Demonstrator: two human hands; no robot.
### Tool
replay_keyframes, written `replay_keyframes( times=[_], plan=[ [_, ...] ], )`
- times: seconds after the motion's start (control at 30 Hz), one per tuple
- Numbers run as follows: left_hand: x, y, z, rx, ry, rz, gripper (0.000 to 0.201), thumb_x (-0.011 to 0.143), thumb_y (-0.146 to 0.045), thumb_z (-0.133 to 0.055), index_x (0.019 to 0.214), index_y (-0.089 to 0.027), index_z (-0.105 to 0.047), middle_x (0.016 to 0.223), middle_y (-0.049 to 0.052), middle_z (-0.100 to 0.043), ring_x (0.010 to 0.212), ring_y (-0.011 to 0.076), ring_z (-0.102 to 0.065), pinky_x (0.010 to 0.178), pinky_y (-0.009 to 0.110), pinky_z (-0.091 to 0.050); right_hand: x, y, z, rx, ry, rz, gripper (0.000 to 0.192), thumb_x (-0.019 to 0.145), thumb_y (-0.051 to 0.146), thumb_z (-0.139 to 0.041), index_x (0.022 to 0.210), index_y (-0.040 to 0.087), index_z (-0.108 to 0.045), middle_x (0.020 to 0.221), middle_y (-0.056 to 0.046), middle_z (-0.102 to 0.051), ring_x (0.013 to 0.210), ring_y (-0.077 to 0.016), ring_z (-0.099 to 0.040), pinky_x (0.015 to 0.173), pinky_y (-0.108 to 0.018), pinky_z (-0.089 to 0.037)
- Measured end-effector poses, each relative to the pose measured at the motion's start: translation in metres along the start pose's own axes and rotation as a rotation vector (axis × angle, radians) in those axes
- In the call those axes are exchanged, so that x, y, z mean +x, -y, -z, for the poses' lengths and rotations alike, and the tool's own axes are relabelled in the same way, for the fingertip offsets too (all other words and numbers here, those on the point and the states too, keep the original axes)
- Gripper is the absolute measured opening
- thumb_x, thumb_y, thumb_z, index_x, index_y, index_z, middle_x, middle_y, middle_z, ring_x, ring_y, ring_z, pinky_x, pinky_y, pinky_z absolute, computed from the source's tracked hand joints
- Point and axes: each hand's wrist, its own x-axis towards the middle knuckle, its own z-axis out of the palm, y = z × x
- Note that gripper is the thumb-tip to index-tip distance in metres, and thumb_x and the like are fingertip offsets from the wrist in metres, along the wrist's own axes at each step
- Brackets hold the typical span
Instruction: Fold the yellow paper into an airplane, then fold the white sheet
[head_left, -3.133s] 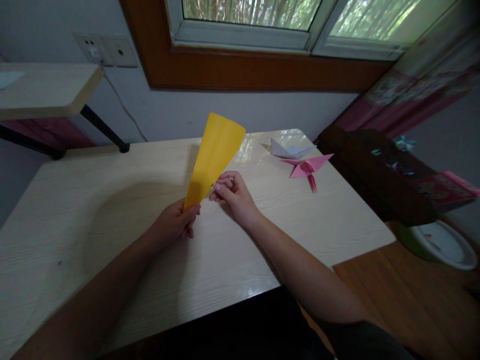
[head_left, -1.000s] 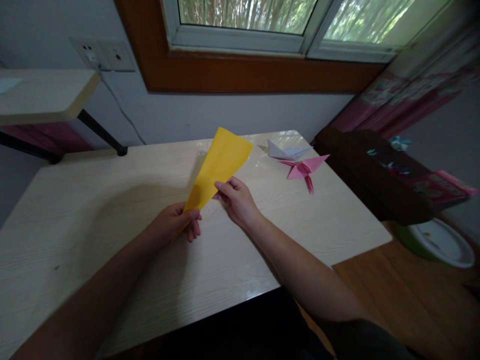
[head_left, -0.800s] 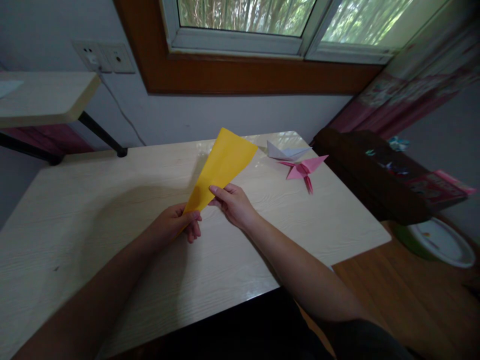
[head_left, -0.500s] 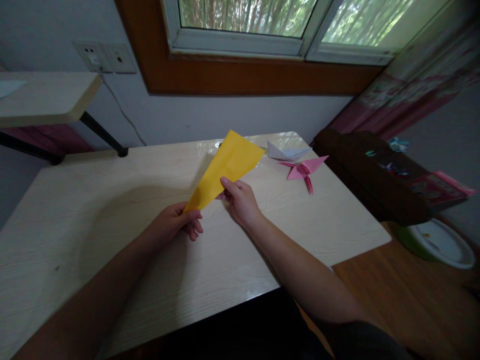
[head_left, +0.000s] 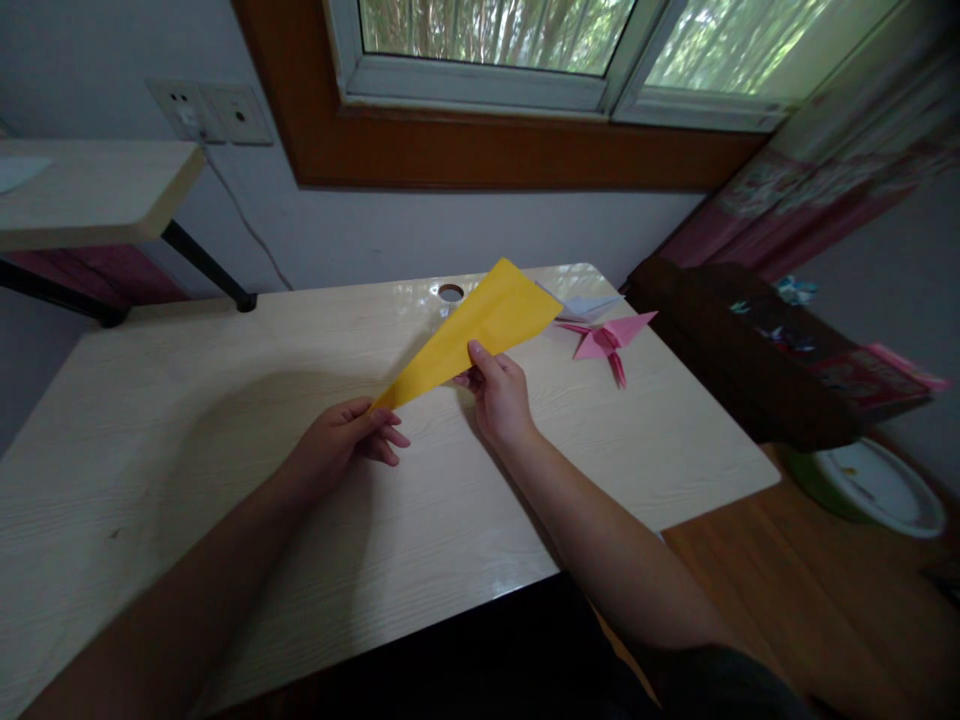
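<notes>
A folded sheet of yellow paper [head_left: 480, 325], narrow at one end and wide at the other, is held tilted above the table [head_left: 247, 560]. My left hand [head_left: 358, 440] pinches its narrow tip between thumb and forefinger, the other fingers curling loosely below. My right hand [head_left: 499, 395] grips the lower edge nearer the wide end, thumb on top and fingers behind, partly hidden. Beyond the wide end lie a pink folded-paper figure [head_left: 606, 340] with pointed parts and a white folded-paper piece [head_left: 589, 306], which the yellow paper partly covers.
A round cable hole [head_left: 451, 292] sits near the table's back edge. At the back left stands a raised shelf [head_left: 97, 195] on black legs. A window [head_left: 480, 85] is behind the table. To the right are a dark brown piece of furniture [head_left: 720, 330] and a white-topped round container [head_left: 885, 485].
The yellow paper has swung right and lies at a flatter angle, uncovering the cable hole and covering part of the white piece. My right hand moved slightly right with it.
</notes>
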Motion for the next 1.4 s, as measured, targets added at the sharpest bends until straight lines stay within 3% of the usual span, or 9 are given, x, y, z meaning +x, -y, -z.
replay_keyframes(
  times=[0.4, 0.73, 0.87, 1.03, 1.4],
  plan=[
    [-0.004, -0.002, -0.003, -0.051, -0.107, -0.092, 0.035, 0.080, -0.045, -0.077, 0.086, -0.011, -0.069, 0.083, 0.012, -0.078, 0.059, 0.0185, -0.072, 0.057, 0.027, -0.058, 0.004, 0.001, 0.007, -0.015, -0.065, 0.056, 0.034, 0.075, 0.049, -0.080, 0.087, 0.019, -0.069, 0.094, -0.006, -0.073, 0.076, -0.0165, -0.066, 0.069, -0.031, -0.057],
    [-0.006, -0.003, -0.001, -0.012, -0.081, -0.074, 0.033, 0.083, -0.043, -0.075, 0.094, -0.012, -0.071, 0.095, 0.013, -0.078, 0.066, 0.0181, -0.073, 0.060, 0.027, -0.059, 0.005, 0.002, 0.007, 0.004, -0.067, 0.033, 0.035, 0.073, 0.048, -0.080, 0.087, 0.019, -0.069, 0.095, -0.006, -0.073, 0.076, -0.0159, -0.065, 0.067, -0.029, -0.057],
    [-0.005, -0.004, 0.001, 0.076, -0.014, -0.056, 0.038, 0.085, -0.048, -0.073, 0.098, -0.013, -0.072, 0.097, 0.014, -0.078, 0.073, 0.0205, -0.073, 0.062, 0.028, -0.059, 0.001, 0.002, 0.002, -0.028, 0.019, -0.011, 0.036, 0.072, 0.049, -0.082, 0.085, 0.017, -0.071, 0.093, -0.007, -0.074, 0.076, -0.0170, -0.066, 0.067, -0.029, -0.057],
    [-0.003, -0.002, 0.003, 0.188, 0.017, -0.021, 0.036, 0.085, -0.051, -0.073, 0.094, -0.016, -0.073, 0.089, 0.010, -0.077, 0.066, 0.0172, -0.071, 0.063, 0.027, -0.058, -0.008, -0.005, -0.004, -0.116, 0.186, -0.072, 0.038, 0.072, 0.054, -0.083, 0.084, 0.018, -0.076, 0.090, -0.007, -0.075, 0.077, -0.0192, -0.068, 0.069, -0.031, -0.059],
    [-0.006, -0.004, -0.003, 0.225, -0.021, -0.025, 0.029, 0.080, -0.044, -0.079, 0.084, -0.016, -0.072, 0.080, 0.007, -0.076, 0.062, 0.0153, -0.068, 0.060, 0.024, -0.056, -0.013, -0.014, -0.006, -0.173, 0.405, -0.177, 0.042, 0.075, 0.058, -0.080, 0.090, 0.019, -0.077, 0.086, -0.006, -0.076, 0.073, -0.0158, -0.068, 0.068, -0.028, -0.057]
  ],
)
